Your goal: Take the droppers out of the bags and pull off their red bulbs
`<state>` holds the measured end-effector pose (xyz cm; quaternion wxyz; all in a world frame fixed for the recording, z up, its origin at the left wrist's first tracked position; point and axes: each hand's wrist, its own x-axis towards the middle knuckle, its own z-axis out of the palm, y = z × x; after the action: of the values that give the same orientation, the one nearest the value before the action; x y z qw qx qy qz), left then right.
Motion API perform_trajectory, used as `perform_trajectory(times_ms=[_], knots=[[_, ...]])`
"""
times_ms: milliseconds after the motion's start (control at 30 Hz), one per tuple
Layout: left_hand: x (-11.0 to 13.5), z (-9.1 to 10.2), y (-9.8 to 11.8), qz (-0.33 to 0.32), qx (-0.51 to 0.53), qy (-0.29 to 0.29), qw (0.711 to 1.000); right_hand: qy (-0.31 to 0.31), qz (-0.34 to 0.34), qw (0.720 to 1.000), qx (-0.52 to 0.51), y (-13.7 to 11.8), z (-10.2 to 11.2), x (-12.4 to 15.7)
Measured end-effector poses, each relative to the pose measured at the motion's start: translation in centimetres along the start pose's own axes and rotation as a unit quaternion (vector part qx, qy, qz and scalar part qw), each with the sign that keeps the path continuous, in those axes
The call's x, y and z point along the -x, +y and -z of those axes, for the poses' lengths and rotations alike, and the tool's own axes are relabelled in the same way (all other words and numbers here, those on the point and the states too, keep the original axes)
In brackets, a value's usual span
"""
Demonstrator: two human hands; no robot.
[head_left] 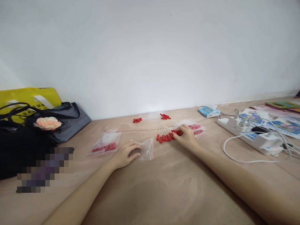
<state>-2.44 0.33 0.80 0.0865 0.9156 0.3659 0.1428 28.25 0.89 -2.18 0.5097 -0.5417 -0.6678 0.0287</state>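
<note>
My right hand (186, 136) reaches to the right end of a fanned row of droppers (165, 136) with red bulbs and thin, pale stems. Its fingers are closed around a red bulb (175, 132) there. To the left, my left hand (127, 153) rests on the table with thumb and fingers apart. Its fingertips are at a clear zip bag (148, 150), whose red-lined mouth faces right; I see nothing red inside it. More zip bags holding red-bulbed droppers lie beside the hands: one group of bags (105, 142) on the left, another (195, 127) behind my right hand.
Near the wall lie two small piles of red bulbs (137, 120) (165, 117). A blue tissue pack (208, 111), a power strip (248, 134) with chargers and cables, and picture sheets (281, 125) occupy the right. Bags (67, 122) and a pixelated object (47, 170) are at left.
</note>
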Motion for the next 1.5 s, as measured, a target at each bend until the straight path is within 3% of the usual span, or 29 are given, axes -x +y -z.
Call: perform_trajectory(times_ms=[100,333,533,600,700,767,867,967,1067,1233,1333,1433,1500], knots=[[0.1,-0.3,-0.3,0.022,0.013,-0.036,0.999,-0.025,0.046,0.997,0.060,-0.5,-1.2,-0.4],[-0.1,0.0,-0.4,0.049,-0.004,-0.113,0.992,-0.080,0.070,0.981,0.165,0.3,-2.0,-0.1],[-0.1,0.2,-0.1,0.064,-0.002,-0.137,0.989,-0.070,0.114,0.965,0.227,-1.1,-1.8,0.5],[-0.1,0.0,-0.1,0.078,0.005,-0.110,0.991,-0.084,0.128,0.970,0.189,-2.2,-1.8,0.9],[-0.4,-0.6,-0.6,0.142,0.023,0.014,0.990,-0.149,0.181,0.968,0.087,-4.2,-1.7,1.8],[-0.7,-0.8,-1.3,0.204,0.032,0.089,0.974,-0.208,0.234,0.949,0.036,-5.5,-1.6,2.5],[-0.9,-0.8,-2.1,0.287,0.071,0.117,0.948,-0.293,0.283,0.913,0.008,-6.8,-1.6,3.4],[-0.7,-0.5,-2.1,0.326,0.157,0.108,0.926,-0.354,0.284,0.891,-0.002,-7.0,-1.8,3.6],[-0.5,0.0,-1.4,0.312,0.199,0.087,0.925,-0.361,0.262,0.895,-0.010,-6.4,-1.9,3.4],[-0.7,0.9,-0.6,0.173,0.114,0.032,0.978,-0.342,0.248,0.906,-0.013,-5.9,-1.9,3.3],[-0.9,1.8,-2.2,0.213,0.093,0.131,0.964,-0.341,0.243,0.908,-0.005,-6.1,-1.8,3.3],[0.0,3.1,-5.4,0.336,0.058,0.283,0.897,-0.340,0.238,0.910,0.004,-6.1,-1.8,3.4],[1.3,4.1,-7.7,0.373,-0.033,0.369,0.851,-0.341,0.236,0.910,0.008,-6.2,-1.8,3.4]])
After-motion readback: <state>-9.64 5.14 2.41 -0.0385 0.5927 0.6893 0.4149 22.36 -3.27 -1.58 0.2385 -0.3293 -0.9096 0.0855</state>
